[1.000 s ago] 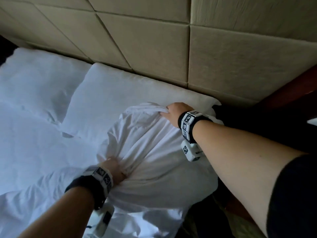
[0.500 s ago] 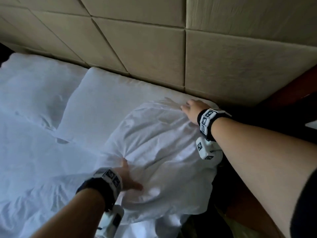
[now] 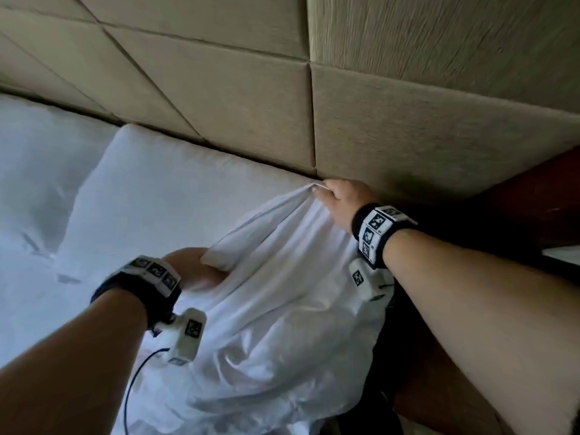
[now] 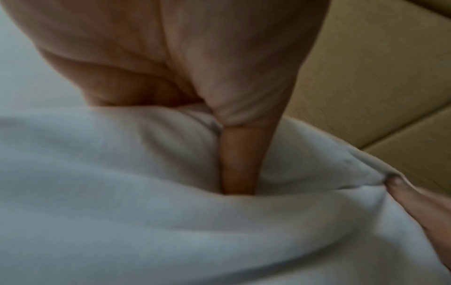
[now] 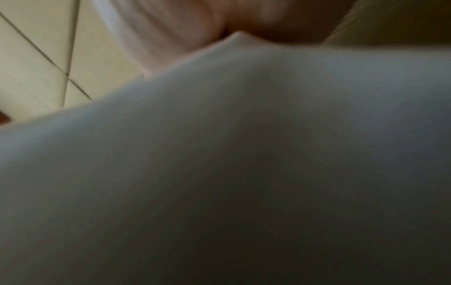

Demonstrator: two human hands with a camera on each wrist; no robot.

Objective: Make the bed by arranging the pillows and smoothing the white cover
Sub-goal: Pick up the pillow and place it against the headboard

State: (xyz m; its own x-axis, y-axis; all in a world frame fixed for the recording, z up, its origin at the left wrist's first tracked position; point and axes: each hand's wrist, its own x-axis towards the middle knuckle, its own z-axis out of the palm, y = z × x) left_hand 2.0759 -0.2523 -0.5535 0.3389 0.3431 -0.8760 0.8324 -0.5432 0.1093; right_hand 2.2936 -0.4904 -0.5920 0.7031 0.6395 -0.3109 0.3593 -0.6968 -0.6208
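Two pillows (image 3: 163, 196) already lie flat against the headboard (image 3: 251, 98); right hand (image 3: 342, 199) pinches the white cover (image 3: 282, 309) corner, left hand (image 3: 191, 265) grips its edge; cover's lower part is bunched, smoothing remains.

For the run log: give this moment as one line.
left hand: grips pillow corner | right hand: pinches far corner by headboard | pillow: lifted, crumpled | second pillow: flat

The crumpled white cloth cover (image 3: 282, 324) looks soft and matt; the beige padded headboard (image 3: 423, 127) shows coarse woven fabric.
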